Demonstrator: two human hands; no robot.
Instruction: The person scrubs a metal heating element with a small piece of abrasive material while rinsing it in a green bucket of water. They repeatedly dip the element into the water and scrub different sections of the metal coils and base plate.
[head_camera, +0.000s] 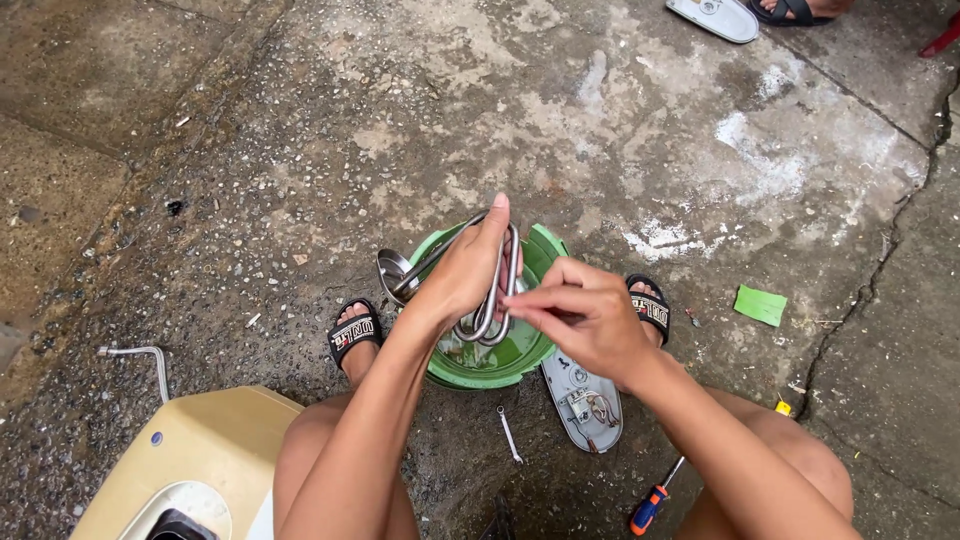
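The left hand (462, 275) is wrapped around a looped metal heating coil (497, 300), gripping it near its top and holding it upright over a green basin (545, 250) of water that sits on the wet concrete floor (650, 130) between the person's sandalled feet. The right hand (585, 320) has its fingertips pressed together against the coil's tubes, seemingly rubbing them. This looks like the cleaning step; the next move calls for turning the coil to reach its other loops. A small wrench (510, 435) and a screwdriver (655, 498) lie just beside the basin.
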